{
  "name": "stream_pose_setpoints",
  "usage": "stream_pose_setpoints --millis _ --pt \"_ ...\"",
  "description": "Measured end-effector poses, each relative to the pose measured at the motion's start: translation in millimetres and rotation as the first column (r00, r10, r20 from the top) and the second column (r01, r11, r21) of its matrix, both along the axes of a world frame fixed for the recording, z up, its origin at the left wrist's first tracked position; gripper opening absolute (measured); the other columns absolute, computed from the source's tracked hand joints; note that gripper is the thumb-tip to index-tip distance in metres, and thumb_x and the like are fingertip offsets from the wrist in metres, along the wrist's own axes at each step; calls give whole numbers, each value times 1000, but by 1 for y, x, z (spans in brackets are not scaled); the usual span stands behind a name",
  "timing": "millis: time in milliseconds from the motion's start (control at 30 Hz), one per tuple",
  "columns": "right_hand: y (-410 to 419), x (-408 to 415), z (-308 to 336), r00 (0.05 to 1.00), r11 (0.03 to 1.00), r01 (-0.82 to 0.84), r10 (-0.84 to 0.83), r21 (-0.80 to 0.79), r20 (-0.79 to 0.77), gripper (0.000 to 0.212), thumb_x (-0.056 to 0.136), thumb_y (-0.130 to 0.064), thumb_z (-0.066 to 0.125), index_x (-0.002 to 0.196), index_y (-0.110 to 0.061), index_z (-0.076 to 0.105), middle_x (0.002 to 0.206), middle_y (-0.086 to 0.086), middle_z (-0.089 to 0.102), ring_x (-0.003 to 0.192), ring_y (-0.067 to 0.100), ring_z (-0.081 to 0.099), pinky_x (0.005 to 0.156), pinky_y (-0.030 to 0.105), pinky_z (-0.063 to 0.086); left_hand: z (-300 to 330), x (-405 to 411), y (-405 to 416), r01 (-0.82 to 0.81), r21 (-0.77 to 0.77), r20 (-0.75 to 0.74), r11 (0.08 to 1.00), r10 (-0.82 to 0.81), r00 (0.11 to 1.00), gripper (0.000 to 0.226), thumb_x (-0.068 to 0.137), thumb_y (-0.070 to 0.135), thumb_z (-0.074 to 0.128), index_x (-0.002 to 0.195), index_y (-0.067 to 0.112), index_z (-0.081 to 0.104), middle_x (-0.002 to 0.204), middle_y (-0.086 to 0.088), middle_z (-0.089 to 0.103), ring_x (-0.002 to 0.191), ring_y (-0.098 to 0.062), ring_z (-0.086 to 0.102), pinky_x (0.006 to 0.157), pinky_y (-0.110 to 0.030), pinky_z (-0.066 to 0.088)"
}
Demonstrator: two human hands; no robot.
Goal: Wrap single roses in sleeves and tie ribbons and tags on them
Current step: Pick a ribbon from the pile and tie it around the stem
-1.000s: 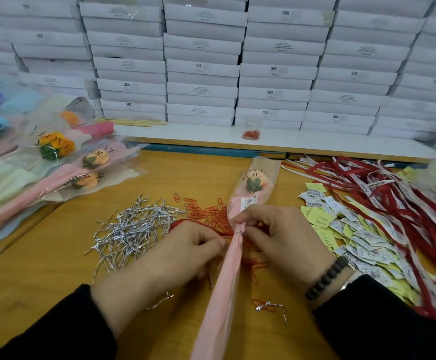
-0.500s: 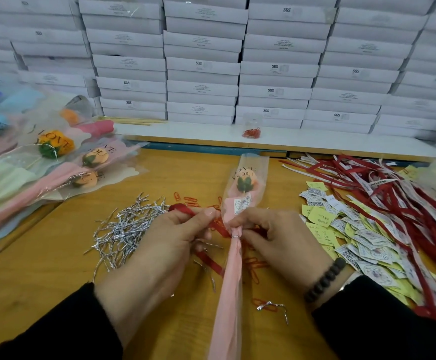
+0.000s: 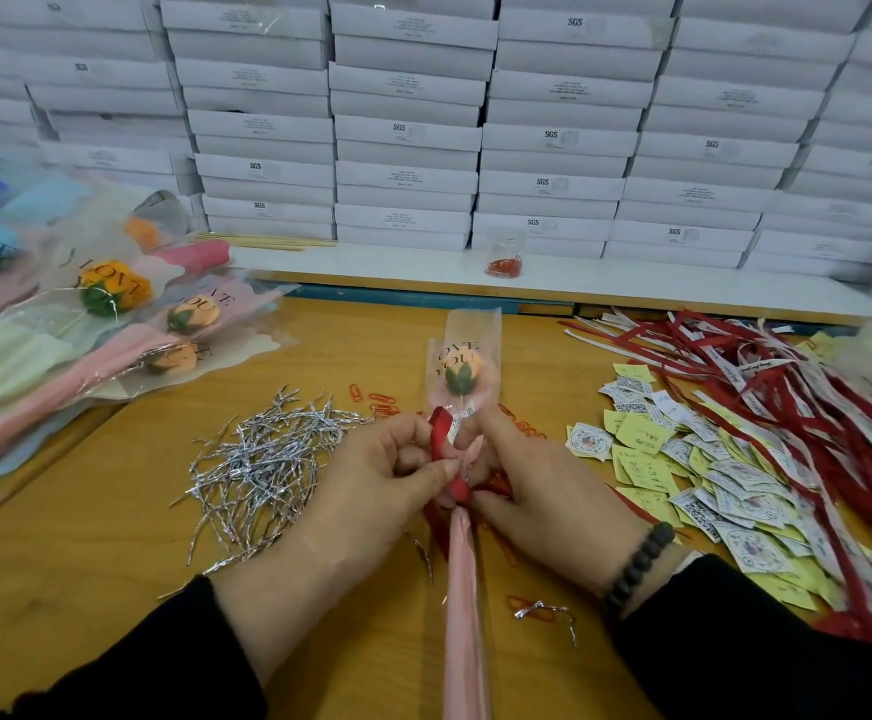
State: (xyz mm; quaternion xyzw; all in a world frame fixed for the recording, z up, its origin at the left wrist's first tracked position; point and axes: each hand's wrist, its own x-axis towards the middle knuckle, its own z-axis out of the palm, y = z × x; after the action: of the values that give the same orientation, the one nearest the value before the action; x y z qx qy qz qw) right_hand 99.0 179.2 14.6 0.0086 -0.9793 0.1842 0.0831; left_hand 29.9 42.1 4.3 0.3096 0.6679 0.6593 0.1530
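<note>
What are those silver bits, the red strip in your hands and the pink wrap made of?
Silver ties: look like metallic foil-covered wire, glinting and kinked. Red ribbon, pinched by the left hand: seems a flat satin or plastic band with a soft sheen. Sleeve, with the right hand on it: probably matte pink paper or film, creased; its top is clear, glossy plastic.

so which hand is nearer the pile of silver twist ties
Left. The left hand sits right beside the silver twist ties, at the pile's right edge, pinching the red ribbon. The right hand is beyond the wrapped rose, farther away.
</note>
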Motion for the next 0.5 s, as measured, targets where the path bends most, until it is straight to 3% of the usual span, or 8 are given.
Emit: stream_pose_setpoints --millis 167,300,367,467,500 --pt "-2 0 4 1000 995 -1 2 98 -8 36 89 -18 52 94 -32 20 85 -6 55 80 16 56 62 29 43 -3 -2 0 5 -74 -74 997 -10 997 18 82 -11 58 74 6 58 57 -4 65 54 -13 61 58 -19 50" --pt "-5 0 6 999 986 3 -10 166 38 38 89 -20 52 89 -29 15 78 -7 46 76 19 49 56 29 33 -4 0 0 -23 -183 -243 983 -22 970 18 83 -5 60 73 10 59 63 -6 67 63 -29 62 70 -40 51" --pt "-2 2 11 997 982 27 -41 188 71 31 89 -22 53 91 -27 22 80 -7 46 79 19 49 61 29 34 -4 0 0 -52 -231 -282 972 -15 959 19 84 -1 61 73 15 59 65 -5 67 69 -29 64 74 -44 50" --pt "5 5 21 988 968 65 -96 242 117 9 90 -25 54 89 -20 46 90 -3 54 86 18 53 66 28 38 -4 0 0 -74 -265 -280 961 -3 960 19 84 1 62 73 16 60 63 -4 67 69 -26 64 76 -45 51" --pt "7 6 23 985 967 78 -112 241 131 11 91 -27 55 87 -17 54 88 -3 56 83 16 54 66 28 41 -3 0 0 -70 -270 -271 960 -6 963 16 84 1 62 74 13 60 65 -8 67 71 -29 64 77 -46 51"
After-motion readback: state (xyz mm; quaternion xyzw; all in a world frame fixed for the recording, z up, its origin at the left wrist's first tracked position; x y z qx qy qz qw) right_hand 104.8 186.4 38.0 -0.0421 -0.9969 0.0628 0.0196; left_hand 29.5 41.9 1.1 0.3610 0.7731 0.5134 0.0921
